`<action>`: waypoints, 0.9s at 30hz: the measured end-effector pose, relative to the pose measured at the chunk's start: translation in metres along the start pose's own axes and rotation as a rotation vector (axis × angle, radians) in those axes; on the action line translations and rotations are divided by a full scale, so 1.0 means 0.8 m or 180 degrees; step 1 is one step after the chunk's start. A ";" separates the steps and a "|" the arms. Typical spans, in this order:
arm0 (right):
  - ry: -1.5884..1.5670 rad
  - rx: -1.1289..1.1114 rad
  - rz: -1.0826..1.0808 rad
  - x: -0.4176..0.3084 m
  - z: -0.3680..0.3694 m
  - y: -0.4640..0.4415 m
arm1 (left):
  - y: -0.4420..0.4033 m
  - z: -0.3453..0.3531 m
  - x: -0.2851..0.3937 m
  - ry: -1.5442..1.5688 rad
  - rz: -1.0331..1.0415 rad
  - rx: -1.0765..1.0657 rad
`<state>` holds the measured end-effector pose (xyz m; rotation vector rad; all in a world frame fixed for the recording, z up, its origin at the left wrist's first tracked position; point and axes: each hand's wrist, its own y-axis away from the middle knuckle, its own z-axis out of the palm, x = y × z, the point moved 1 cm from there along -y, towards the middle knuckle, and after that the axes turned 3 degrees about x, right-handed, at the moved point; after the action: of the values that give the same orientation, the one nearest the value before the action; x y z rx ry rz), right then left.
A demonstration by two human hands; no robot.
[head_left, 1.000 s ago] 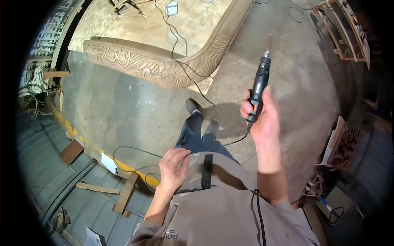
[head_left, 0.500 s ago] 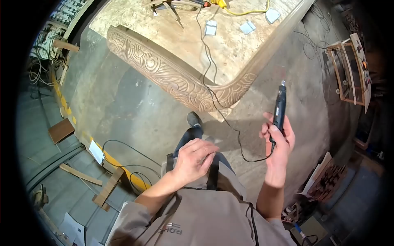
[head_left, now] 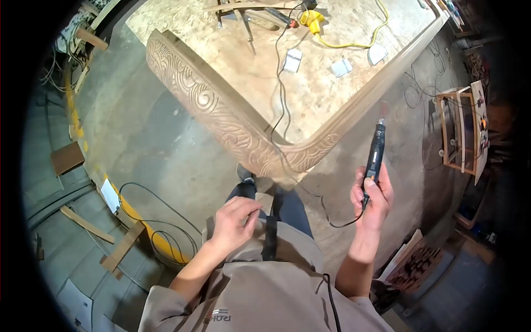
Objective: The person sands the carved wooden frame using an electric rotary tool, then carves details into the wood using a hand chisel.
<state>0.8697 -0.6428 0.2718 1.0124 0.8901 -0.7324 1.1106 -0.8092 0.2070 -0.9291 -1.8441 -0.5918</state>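
Note:
A black rotary tool (head_left: 374, 156) with a cord at its lower end points up and away, and my right hand (head_left: 374, 193) is wrapped round its lower part. A blurred reddish tip shows at its top. My left hand (head_left: 235, 222) hovers in front of my waist with its fingers curled together; whether anything is between them is hidden. Ahead stands a carved wooden frame piece (head_left: 233, 128) with swirling relief, its corner nearest to me. The tool's cord hangs in a loop below the right hand.
Behind the carving, a pale board (head_left: 243, 72) bears hand tools (head_left: 243, 25), a yellow connector (head_left: 312, 21) and several white pads (head_left: 342, 67). A wooden rack (head_left: 462, 130) stands at right. Cables (head_left: 160, 207) and wood offcuts (head_left: 123, 247) lie at lower left.
The view has shifted toward the board, showing more of its top. I am closer to the carved corner. The right hand has moved right and slightly lower in view, still holding the tool.

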 end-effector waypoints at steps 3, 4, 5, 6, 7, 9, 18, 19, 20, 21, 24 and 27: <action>-0.0038 -0.0168 -0.0049 -0.007 -0.003 -0.036 | -0.001 0.013 -0.003 -0.0221 -0.0140 0.0185; 0.0032 -0.0293 -0.0094 -0.011 -0.003 -0.048 | -0.002 0.018 -0.003 -0.0265 -0.0194 0.0264; 0.0143 -0.0331 -0.0131 -0.016 -0.003 -0.061 | -0.003 0.025 0.000 -0.0313 -0.0265 0.0332; 0.0248 -0.0362 -0.0148 -0.020 -0.004 -0.074 | -0.004 0.033 0.005 -0.0366 -0.0326 0.0385; 0.0251 -0.0233 -0.0033 -0.024 -0.004 -0.087 | -0.006 0.040 0.010 -0.0432 -0.0397 0.0444; 0.0092 -0.0194 0.0135 -0.038 -0.006 -0.112 | -0.009 0.053 0.017 -0.0479 -0.0427 0.0654; 0.0041 -0.0794 0.0078 -0.090 -0.008 -0.218 | -0.054 0.103 0.034 -0.0668 -0.0638 0.0978; 0.0159 -0.0922 0.0097 -0.095 -0.020 -0.244 | -0.063 0.105 0.032 -0.0713 -0.0582 0.0972; 0.0330 -0.0619 0.0162 -0.124 -0.007 -0.256 | -0.071 0.106 0.031 -0.0665 -0.0611 0.0945; 0.0318 -0.0487 -0.0299 -0.148 -0.003 -0.280 | -0.079 0.106 0.030 -0.0613 -0.0646 0.0906; 0.1676 -0.0359 -0.2794 -0.278 0.053 -0.341 | -0.118 0.102 0.023 -0.0849 -0.0222 0.0947; 0.2821 -0.0737 -0.4487 -0.407 0.063 -0.443 | -0.150 0.099 0.001 -0.1275 0.0037 0.1076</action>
<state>0.4355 -0.7824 0.4334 0.3146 2.4868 -1.2830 0.9717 -0.8227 0.1733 -0.8696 -2.2043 -0.0763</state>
